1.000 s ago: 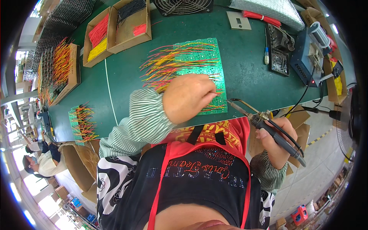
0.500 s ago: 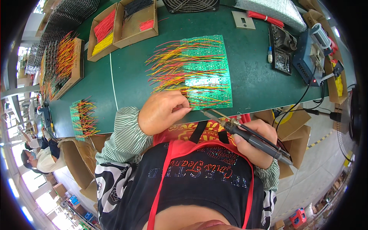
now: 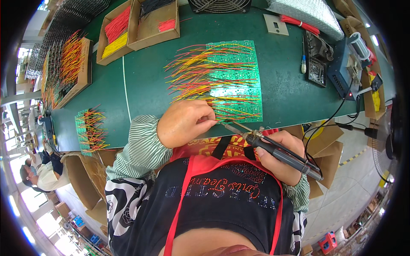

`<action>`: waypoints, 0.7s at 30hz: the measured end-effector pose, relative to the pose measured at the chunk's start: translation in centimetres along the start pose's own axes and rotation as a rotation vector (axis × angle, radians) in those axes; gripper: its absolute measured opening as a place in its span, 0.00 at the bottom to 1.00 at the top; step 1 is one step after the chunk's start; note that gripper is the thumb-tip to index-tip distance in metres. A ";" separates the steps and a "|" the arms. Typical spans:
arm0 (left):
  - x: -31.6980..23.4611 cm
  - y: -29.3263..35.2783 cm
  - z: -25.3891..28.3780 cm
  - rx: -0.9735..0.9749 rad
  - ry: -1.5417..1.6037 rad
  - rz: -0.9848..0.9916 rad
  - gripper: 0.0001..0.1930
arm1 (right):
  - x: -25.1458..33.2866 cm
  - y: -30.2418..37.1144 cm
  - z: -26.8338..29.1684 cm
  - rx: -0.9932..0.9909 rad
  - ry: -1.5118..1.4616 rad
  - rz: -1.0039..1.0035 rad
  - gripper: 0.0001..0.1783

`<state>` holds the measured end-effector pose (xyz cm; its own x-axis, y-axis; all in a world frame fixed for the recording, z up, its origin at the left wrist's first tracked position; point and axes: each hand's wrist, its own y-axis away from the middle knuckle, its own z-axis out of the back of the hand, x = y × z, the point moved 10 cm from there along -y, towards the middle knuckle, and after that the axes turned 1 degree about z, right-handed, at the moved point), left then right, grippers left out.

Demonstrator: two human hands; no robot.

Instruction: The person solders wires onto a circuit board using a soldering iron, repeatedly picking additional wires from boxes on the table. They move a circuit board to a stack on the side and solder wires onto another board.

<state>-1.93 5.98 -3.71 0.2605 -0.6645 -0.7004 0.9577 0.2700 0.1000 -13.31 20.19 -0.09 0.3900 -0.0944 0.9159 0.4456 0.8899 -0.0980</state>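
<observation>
Board [image 3: 235, 77] with wires [image 3: 188, 77] lies on the tabletop [image 3: 286, 89]; at its near left corner, left hand [image 3: 183, 123] pinches, on what is unclear; right hand [image 3: 282, 169] grips a soldering iron [image 3: 275, 150].

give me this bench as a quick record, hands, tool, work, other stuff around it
left hand: thumb and forefinger pinched near the panel's near edge; anything between them too small to tell
right hand: gripping the soldering iron
tool: soldering iron, tip pointing toward the left fingertips; contact unclear
work: green circuit board panel with red and yellow wires sticking out past its left side
surface: green table
left side: smaller wired board
far right: blue box, red light lit
</observation>
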 end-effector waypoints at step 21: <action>-3.5 -0.5 0.1 -0.089 -0.133 -0.118 0.05 | -0.9 2.3 2.8 -0.069 0.048 -0.066 0.11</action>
<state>-3.31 8.08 -1.21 0.1671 -0.7798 -0.6034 0.9694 0.2415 -0.0436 -14.93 23.55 0.00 0.3954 -0.1748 0.9017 0.5254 0.8483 -0.0659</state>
